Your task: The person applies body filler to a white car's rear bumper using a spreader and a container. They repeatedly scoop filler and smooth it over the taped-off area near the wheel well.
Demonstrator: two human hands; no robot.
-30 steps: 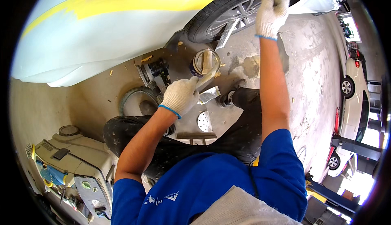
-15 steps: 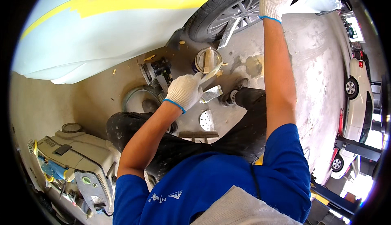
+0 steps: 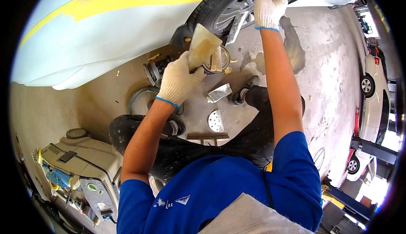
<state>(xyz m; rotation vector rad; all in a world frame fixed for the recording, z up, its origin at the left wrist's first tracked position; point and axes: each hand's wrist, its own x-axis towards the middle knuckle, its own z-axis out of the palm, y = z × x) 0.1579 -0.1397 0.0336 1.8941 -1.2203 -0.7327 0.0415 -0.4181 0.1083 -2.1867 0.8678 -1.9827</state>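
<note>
While my left hand pinches one spreader between its fingers, blade up and overlapping one round can in my view, my right hand sits in front of one wheel; what its fingers do, I cannot tell. One flat strip stands beside the wheel. On the floor lie one crumpled pouch and one white perforated sheet. One beige machine stands on my left. I count two gloved hands, both mine.
</note>
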